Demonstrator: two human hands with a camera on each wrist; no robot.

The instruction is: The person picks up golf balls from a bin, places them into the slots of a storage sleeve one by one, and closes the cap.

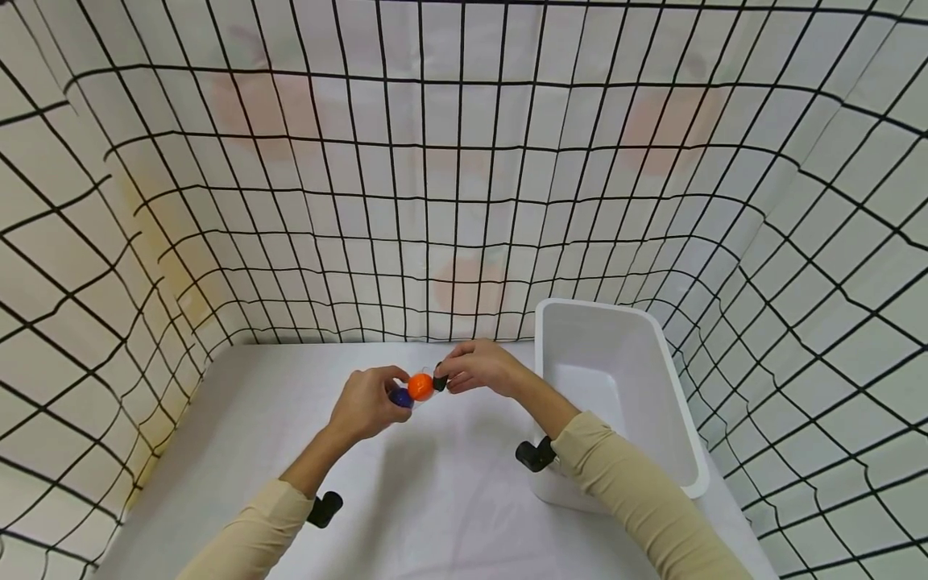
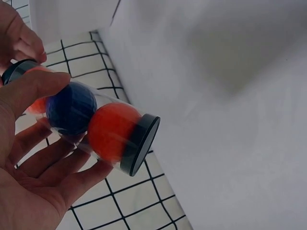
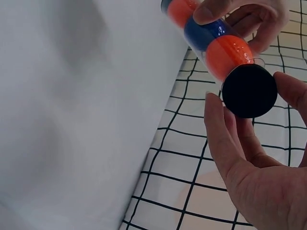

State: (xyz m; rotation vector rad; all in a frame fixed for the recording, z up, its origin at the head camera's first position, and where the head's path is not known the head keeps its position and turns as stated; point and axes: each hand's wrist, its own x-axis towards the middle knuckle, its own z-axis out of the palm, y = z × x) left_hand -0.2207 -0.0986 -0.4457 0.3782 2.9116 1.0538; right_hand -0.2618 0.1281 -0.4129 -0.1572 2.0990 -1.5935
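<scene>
Above the table, my left hand (image 1: pixel 366 403) grips a clear tube (image 2: pixel 100 100) round its middle, thumb on one side and fingers beneath. Inside the tube a blue ball (image 2: pixel 73 110) sits between two orange balls (image 3: pixel 226 55). One end carries a black cap (image 2: pixel 143 145). At the opposite end my right hand (image 1: pixel 484 368) pinches the other black cap (image 3: pixel 249 91) between thumb and fingers. A clear rim shows past that cap's upper edge in the right wrist view. The tube is held tilted.
A white plastic bin (image 1: pixel 656 387) stands on the right of the white table (image 1: pixel 449 515), under my right forearm. Black wire grid (image 1: pixel 457 193) rises at the back and both sides. Each wrist carries a small black camera mount (image 1: pixel 536 455).
</scene>
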